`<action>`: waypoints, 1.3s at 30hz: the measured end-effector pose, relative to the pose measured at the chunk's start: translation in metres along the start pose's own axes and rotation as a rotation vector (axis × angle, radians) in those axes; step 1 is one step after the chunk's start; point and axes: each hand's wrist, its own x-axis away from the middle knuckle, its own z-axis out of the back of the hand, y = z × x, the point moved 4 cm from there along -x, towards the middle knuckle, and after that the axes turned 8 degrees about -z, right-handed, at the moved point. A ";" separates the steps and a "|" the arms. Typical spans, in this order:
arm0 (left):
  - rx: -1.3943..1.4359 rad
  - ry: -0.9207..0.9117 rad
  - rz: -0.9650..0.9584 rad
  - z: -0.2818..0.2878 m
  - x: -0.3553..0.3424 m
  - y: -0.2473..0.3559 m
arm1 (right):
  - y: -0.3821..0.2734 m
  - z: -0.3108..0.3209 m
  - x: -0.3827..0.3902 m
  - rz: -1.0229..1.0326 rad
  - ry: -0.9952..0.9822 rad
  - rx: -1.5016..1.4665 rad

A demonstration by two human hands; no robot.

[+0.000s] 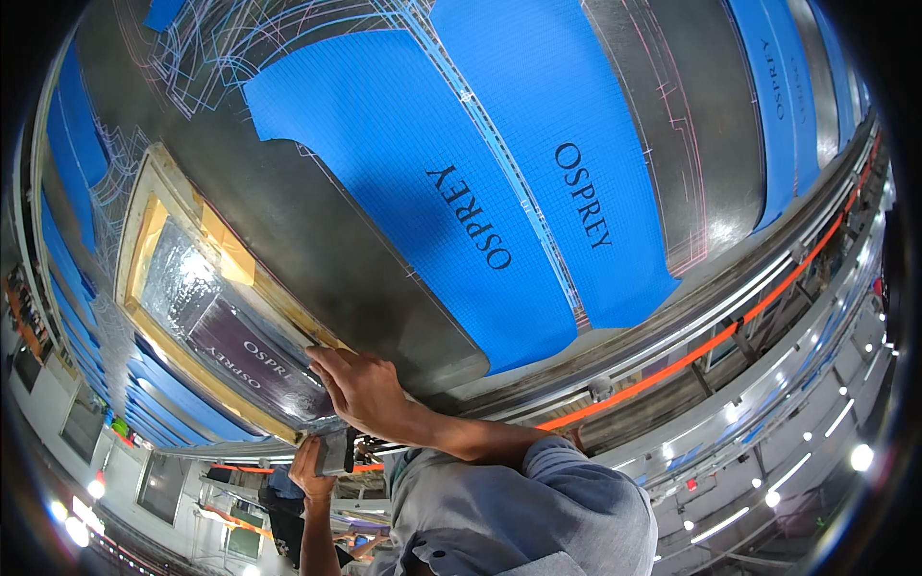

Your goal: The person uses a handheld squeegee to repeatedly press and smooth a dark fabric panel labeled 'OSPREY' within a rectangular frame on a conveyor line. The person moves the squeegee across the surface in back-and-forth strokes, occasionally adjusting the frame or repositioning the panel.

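A wooden-framed printing screen point(274, 415) lies at a slant on the left of the dark table, with yellowish tape along its inner border. Its mesh looks wet and shiny, and dark lettering shows in its lower part. My right hand point(363, 389) bends over the frame's near right corner, fingers curled and gripping the edge. Just below that end, my left hand point(309, 468) is wrapped round a grey, flat-sided squeegee point(335, 451). Beyond the frame, blue fabric panels point(403, 163) with dark printed lettering lie flat on the table.
White and pink marking lines point(221, 48) cover parts of the dark tabletop point(355, 278). Along the near edge run metal rails and an orange strip point(643, 379). More blue panels point(778, 106) lie farther right. Another person's dark clothing point(286, 518) shows at the lower left.
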 end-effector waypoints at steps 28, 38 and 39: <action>-0.006 0.236 -0.066 -0.075 -0.039 0.024 | 0.044 0.034 -0.069 0.035 0.139 0.282; -0.103 0.440 -0.112 -0.093 -0.178 0.032 | 0.088 0.099 -0.107 0.085 0.257 0.531; -0.121 0.451 -0.132 -0.087 -0.203 0.034 | 0.088 0.113 -0.106 0.070 0.255 0.525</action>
